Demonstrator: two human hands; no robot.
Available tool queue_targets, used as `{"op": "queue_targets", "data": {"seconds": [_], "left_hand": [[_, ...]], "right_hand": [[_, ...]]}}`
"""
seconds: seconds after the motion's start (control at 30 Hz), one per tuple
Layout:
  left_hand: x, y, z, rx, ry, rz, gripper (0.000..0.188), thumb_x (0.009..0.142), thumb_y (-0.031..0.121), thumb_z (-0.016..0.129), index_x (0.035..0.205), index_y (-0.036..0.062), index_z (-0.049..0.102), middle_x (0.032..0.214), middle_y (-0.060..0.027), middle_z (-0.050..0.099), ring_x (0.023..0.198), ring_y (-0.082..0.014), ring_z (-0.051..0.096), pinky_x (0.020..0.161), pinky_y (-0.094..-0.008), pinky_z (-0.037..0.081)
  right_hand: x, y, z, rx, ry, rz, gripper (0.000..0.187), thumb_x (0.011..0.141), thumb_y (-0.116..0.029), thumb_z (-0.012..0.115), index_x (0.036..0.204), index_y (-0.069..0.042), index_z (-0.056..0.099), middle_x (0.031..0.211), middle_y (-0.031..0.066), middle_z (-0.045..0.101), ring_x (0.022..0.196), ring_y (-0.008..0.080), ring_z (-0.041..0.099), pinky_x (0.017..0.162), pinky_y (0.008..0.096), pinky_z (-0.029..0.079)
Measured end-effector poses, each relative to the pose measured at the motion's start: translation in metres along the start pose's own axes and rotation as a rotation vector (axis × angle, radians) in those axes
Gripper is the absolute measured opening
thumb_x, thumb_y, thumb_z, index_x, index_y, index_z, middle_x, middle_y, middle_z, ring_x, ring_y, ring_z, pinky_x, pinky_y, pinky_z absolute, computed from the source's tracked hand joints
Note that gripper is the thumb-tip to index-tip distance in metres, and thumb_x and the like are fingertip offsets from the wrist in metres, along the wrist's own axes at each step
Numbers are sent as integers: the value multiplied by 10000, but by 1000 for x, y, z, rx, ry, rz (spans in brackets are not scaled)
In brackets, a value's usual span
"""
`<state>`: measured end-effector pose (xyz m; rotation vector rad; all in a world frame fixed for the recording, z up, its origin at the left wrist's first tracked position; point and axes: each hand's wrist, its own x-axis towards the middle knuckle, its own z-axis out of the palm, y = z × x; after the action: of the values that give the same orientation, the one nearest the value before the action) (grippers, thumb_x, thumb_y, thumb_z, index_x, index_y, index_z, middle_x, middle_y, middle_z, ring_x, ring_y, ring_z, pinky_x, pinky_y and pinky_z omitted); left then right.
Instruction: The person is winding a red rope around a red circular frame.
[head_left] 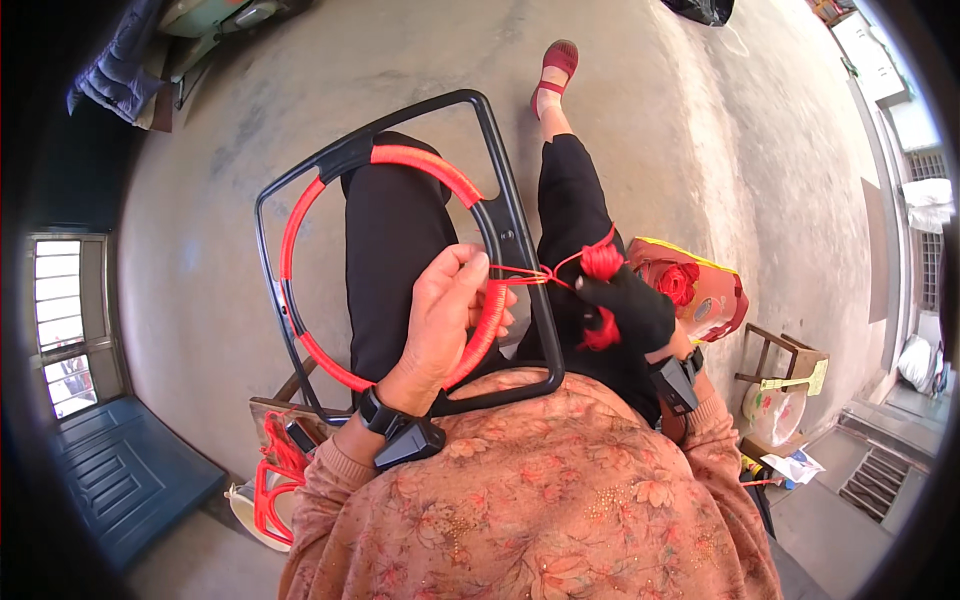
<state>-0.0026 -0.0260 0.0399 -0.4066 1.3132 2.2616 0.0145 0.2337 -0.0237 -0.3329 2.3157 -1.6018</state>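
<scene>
Black metal frame [548, 330] laid over the left thigh, with a round ring [490, 225] set inside its bars. Red wrapping [425, 160] wound in separate arcs on the ring, with bare black stretches between. Left hand [442, 305], bare: at the ring's right side, inside the frame's right bar; clamped on the ring, thumb and forefinger pinched together by the cord's exit, other fingertips visible past the wrapped arc. Red cord [515, 269] drawn from the pinch across the frame's right bar, looped together just beyond it. Right hand [640, 312], in a black glove: just outside the frame's right bar, curled around a red cord bundle [602, 262], with red strands showing above and below the glove; exact finger placement hidden. Dark wrist devices on both wrists, near the frame's lower edge. Right of the frame, beyond the gloved hand: red bag [718, 302] with yellow edging, a ball of red cord [680, 283] at its mouth. Below and left of the frame: more red cord [270, 495], loosely heaped. Above and right of the frame: red shoe [553, 80] on the outstretched right foot.
</scene>
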Motion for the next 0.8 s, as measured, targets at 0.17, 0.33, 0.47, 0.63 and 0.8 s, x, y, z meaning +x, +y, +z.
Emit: {"op": "queue_targets", "data": {"seconds": [0.17,0.33,0.47,0.63,0.8], "left_hand": [[2,-8,-8,-21,-60,-7,157,961,197,572,950,41,560,758,-96,652,577,-131,629,516,-237,528],[2,-10,-11,-5,-81,-66,139,952,182,581,906,52,561,762,-111,655,583,-155,635,520,-259,536],[1,-8,-11,-103,-117,-113,131,950,171,581,894,56,552,765,-118,654,584,-160,634,523,-262,534],[-1,-8,-12,-16,-153,-129,141,944,164,588,873,51,543,761,-121,652,588,-152,636,542,-249,542],[2,-12,-9,81,-127,-54,138,957,175,563,923,42,543,808,-95,648,639,-141,643,571,-244,550]], "right_hand": [[-10,3,7,1067,276,342,174,921,-222,595,949,-56,551,944,82,613,747,174,591,634,315,496],[17,-44,16,1547,320,65,225,971,-298,503,881,-92,507,760,40,474,683,172,513,591,313,449],[8,-18,11,1507,239,173,162,964,-226,508,856,-108,483,696,2,379,596,142,409,519,265,362],[7,-18,8,1067,424,318,151,939,-217,562,985,-74,548,775,15,522,684,144,531,583,278,449],[26,0,-32,-395,570,267,294,849,-221,663,1051,-18,595,924,152,680,828,289,670,734,376,527]]}}
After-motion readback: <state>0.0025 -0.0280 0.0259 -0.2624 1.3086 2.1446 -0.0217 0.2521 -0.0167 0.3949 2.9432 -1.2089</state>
